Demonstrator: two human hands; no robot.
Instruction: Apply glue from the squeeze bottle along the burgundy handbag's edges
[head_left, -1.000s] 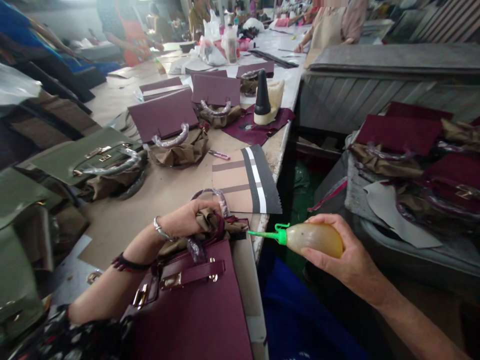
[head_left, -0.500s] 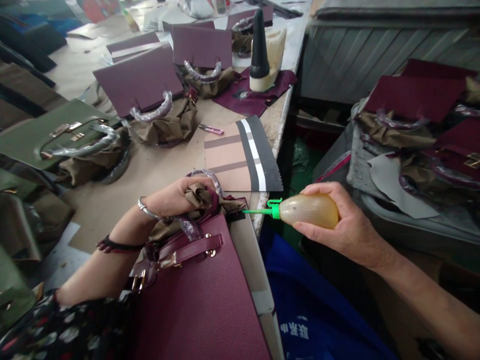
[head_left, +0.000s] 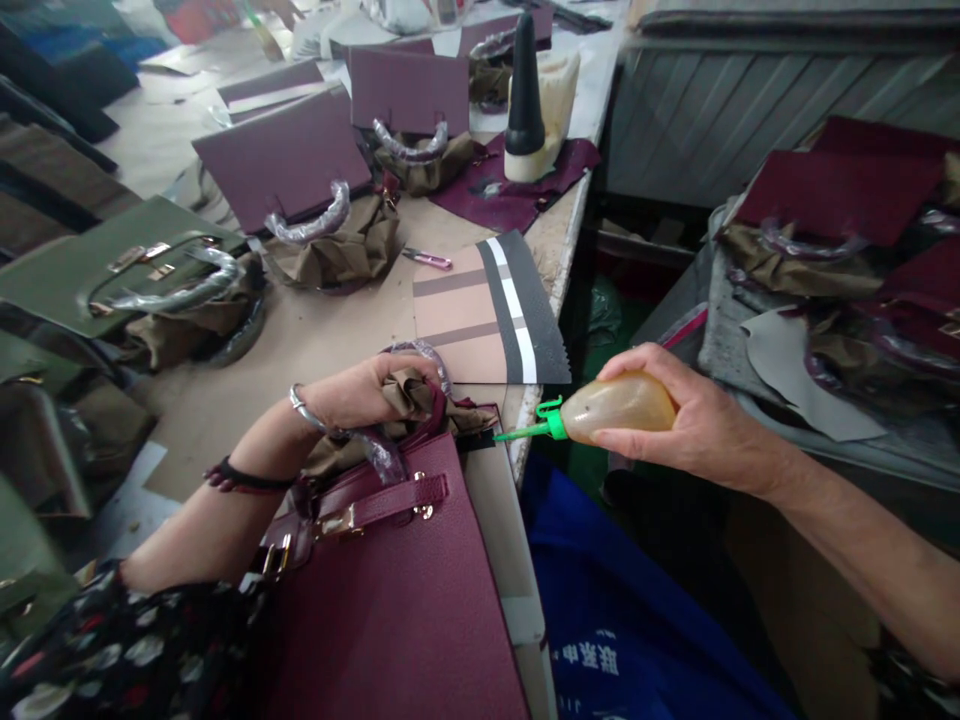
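Observation:
A burgundy handbag (head_left: 390, 600) lies in front of me, its gold-buckled strap on top. My left hand (head_left: 367, 392) grips the bag's bunched brown lining (head_left: 409, 393) near a plastic-wrapped handle (head_left: 386, 460); most of its fingertips are hidden in the folds. To the right, my right hand (head_left: 675, 425) is wrapped round a squeeze glue bottle (head_left: 616, 412) of yellowish, translucent plastic. The bottle's thin green nozzle (head_left: 521, 431) points left, its tip right beside a dark strip at the bag's open edge. Whether the tip touches the strip I cannot tell.
Mauve bags (head_left: 285, 160) and an olive bag (head_left: 112, 265) stand on the table. Small pink-handled snips (head_left: 427, 259) lie by a striped card (head_left: 487, 310). A black cone-topped bottle (head_left: 525, 110) stands behind. More burgundy bags (head_left: 832, 200) sit at right.
The glue bottle's nozzle has drawn slightly down and away from the bag's edge and now tilts more. My left hand keeps its grip on the lining. The whole view has shifted a little.

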